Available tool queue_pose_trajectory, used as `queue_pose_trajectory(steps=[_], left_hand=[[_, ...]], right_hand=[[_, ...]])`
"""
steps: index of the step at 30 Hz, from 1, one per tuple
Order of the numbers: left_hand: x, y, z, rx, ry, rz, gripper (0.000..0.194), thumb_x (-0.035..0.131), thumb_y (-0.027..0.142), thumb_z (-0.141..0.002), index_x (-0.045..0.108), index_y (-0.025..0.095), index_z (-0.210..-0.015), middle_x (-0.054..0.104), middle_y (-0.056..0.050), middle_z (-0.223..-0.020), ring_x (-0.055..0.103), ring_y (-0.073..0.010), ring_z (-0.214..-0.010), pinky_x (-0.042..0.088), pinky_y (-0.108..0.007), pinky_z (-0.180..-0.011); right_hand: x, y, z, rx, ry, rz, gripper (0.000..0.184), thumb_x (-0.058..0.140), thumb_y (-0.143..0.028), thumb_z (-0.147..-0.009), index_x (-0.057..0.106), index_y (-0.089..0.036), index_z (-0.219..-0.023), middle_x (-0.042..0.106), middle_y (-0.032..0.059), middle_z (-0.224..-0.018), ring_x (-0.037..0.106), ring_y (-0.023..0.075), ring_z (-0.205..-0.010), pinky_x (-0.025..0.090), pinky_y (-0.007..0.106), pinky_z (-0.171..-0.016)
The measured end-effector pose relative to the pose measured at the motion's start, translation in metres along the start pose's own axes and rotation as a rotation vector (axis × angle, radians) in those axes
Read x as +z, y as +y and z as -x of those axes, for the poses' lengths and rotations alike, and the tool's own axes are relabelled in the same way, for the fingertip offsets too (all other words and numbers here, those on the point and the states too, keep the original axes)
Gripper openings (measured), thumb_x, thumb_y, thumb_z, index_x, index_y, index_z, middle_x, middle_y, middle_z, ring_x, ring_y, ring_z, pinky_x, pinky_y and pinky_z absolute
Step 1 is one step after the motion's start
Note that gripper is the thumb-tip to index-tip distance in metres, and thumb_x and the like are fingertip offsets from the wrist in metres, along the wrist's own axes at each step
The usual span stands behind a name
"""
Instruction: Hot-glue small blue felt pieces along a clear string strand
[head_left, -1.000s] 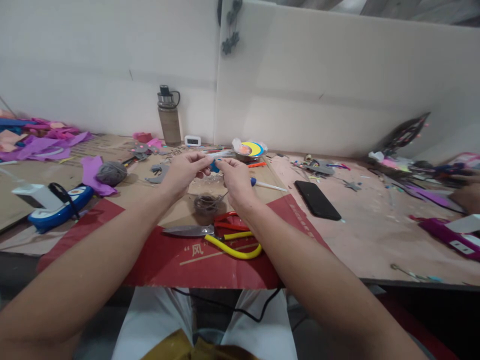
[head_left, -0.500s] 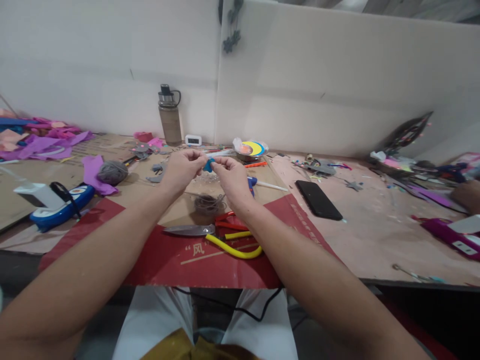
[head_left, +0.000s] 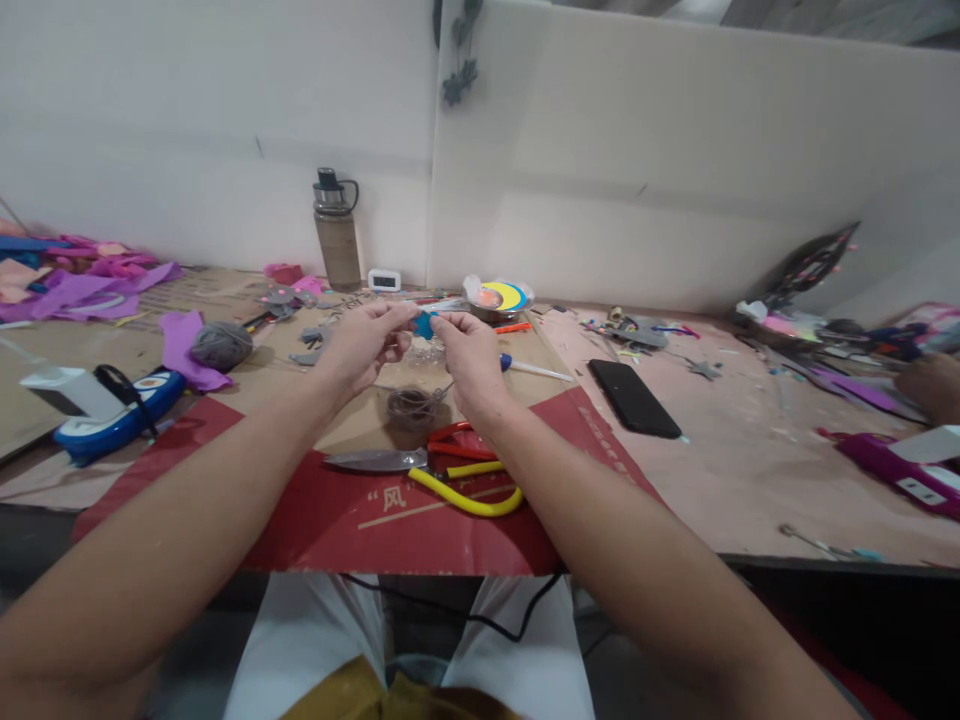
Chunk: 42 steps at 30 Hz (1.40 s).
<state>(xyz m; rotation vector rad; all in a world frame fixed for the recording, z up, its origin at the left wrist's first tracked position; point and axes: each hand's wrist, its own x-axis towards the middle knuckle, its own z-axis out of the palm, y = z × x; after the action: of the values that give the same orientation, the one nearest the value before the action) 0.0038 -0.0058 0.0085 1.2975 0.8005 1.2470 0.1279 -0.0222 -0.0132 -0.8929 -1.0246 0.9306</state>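
Note:
A small blue star-shaped piece [head_left: 424, 324] is pinched between my two hands above the middle of the table. My left hand [head_left: 367, 340] grips its left side with thumb and forefinger, the other fingers curled. On its right side the fingertips of my right hand [head_left: 466, 352] are closed on it. Below the hands lies a coil of grey-brown cord [head_left: 412, 407]. Nearer to me, scissors [head_left: 457, 488] with yellow handles rest on a red sheet [head_left: 315, 540], beside a red-handled tool [head_left: 454, 440] partly hidden by my right arm.
A bottle [head_left: 337, 235] and a small white clock [head_left: 385, 281] stand near the wall. On the left are a grey yarn ball [head_left: 221, 345] and a blue power strip [head_left: 120, 420]. A black phone [head_left: 634, 398] lies right. Another person's hand [head_left: 930, 385] shows at the far right.
The blue piece has turned and spread into view between my fingers, showing its star shape. My right hand has shifted slightly to the right; both hands keep hold of it.

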Motion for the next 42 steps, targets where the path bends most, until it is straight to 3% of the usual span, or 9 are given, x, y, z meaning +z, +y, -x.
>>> queue_pose_trajectory(steps=[6, 13, 17, 20, 29, 36, 42], left_hand=[[0.0, -0.003, 0.001, 0.021, 0.003, -0.023, 0.014, 0.072, 0.021, -0.07, 0.063, 0.012, -0.074, 0.059, 0.0, -0.059, 0.056, -0.0068, -0.049, 0.041, -0.016, -0.043], [0.002, -0.001, 0.002, 0.03, 0.095, -0.039, 0.013, 0.07, 0.019, -0.071, 0.06, 0.012, -0.075, 0.062, -0.001, -0.06, 0.06, -0.0094, -0.048, 0.044, -0.017, -0.042], [0.002, 0.001, 0.002, 0.045, 0.096, -0.045, 0.016, 0.073, 0.021, -0.07, 0.063, 0.012, -0.079, 0.067, -0.004, -0.069, 0.065, -0.0117, -0.054, 0.05, -0.02, -0.049], [0.002, 0.002, 0.003, 0.057, 0.079, -0.059, 0.018, 0.074, 0.022, -0.069, 0.067, 0.011, -0.083, 0.069, -0.005, -0.072, 0.065, -0.012, -0.056, 0.054, -0.023, -0.055], [0.001, 0.001, 0.003, 0.079, 0.088, -0.052, 0.024, 0.077, 0.03, -0.067, 0.067, 0.011, -0.078, 0.069, -0.006, -0.072, 0.063, -0.0116, -0.057, 0.056, -0.026, -0.059], [-0.001, 0.003, 0.001, 0.114, 0.132, -0.07, 0.018, 0.074, 0.027, -0.068, 0.064, 0.013, -0.074, 0.066, -0.003, -0.069, 0.062, -0.0106, -0.056, 0.053, -0.024, -0.056], [-0.008, 0.005, -0.002, 0.149, 0.19, -0.143, 0.018, 0.07, 0.03, -0.071, 0.065, 0.014, -0.078, 0.068, -0.003, -0.074, 0.064, -0.0117, -0.059, 0.049, -0.021, -0.052]], right_hand=[[-0.001, 0.004, -0.003, -0.032, -0.013, 0.067, 0.017, 0.062, -0.033, -0.071, 0.059, -0.016, -0.074, 0.054, -0.0038, -0.067, 0.044, 0.0076, -0.06, 0.034, 0.022, -0.058], [-0.002, 0.0, 0.004, -0.182, -0.008, 0.262, 0.026, 0.059, -0.033, -0.078, 0.05, -0.021, -0.101, 0.047, -0.0063, -0.065, 0.046, 0.0095, -0.06, 0.037, 0.023, -0.058], [-0.002, -0.005, 0.01, -0.302, -0.051, 0.337, 0.011, 0.053, -0.03, -0.084, 0.051, -0.021, -0.09, 0.051, -0.0035, -0.07, 0.047, 0.0095, -0.064, 0.039, 0.024, -0.063], [-0.003, -0.004, 0.009, -0.338, -0.076, 0.364, 0.009, 0.051, -0.028, -0.085, 0.054, -0.02, -0.087, 0.057, -0.0009, -0.078, 0.051, 0.0102, -0.07, 0.041, 0.025, -0.069], [-0.007, -0.004, 0.011, -0.54, -0.069, 0.592, 0.014, 0.052, -0.02, -0.084, 0.062, -0.017, -0.094, 0.062, 0.0049, -0.088, 0.054, 0.0145, -0.079, 0.044, 0.03, -0.079], [-0.007, -0.004, 0.019, -0.689, -0.212, 0.884, 0.028, 0.044, -0.021, -0.09, 0.061, -0.016, -0.111, 0.058, 0.0128, -0.104, 0.054, 0.0208, -0.095, 0.045, 0.035, -0.088], [-0.009, -0.005, 0.021, -0.756, -0.349, 0.942, 0.027, 0.043, -0.029, -0.093, 0.068, -0.018, -0.089, 0.061, 0.0107, -0.098, 0.053, 0.0214, -0.098, 0.042, 0.038, -0.092]])
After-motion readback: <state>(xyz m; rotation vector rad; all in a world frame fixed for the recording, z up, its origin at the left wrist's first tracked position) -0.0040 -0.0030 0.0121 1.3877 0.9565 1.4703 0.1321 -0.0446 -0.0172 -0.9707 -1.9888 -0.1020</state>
